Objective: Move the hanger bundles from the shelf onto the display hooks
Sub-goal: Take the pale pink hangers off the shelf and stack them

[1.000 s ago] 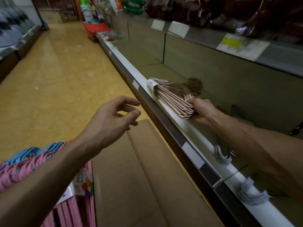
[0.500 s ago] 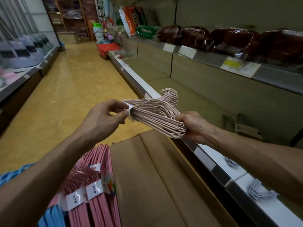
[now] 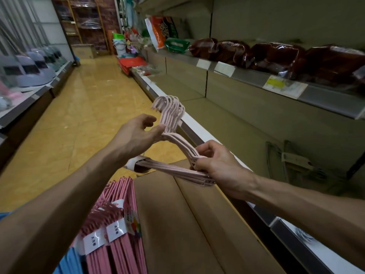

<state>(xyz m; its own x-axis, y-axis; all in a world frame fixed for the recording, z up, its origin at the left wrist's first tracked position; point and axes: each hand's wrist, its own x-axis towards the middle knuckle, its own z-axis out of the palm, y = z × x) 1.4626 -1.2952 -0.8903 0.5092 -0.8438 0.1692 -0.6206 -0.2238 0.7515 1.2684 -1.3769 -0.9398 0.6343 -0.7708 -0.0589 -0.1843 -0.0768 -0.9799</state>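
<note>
pale pink hanger bundle [image 3: 173, 155] gripped by both hands: left hand [image 3: 138, 135] near hooks, right hand [image 3: 215, 165] at shoulder.

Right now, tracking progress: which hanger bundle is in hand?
The pale pink bundle, gripped by both hands; the brighter pink bundles sit below, untouched.

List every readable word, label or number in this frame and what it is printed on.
"大力": white labels on the pink hanger bundles; the smaller character after it is unreadable.
Orange bag: large white characters, too blurred.
Shelf price tags and yellow tag: too blurred.
Pale pink hanger bundle band: no legible text.
</note>
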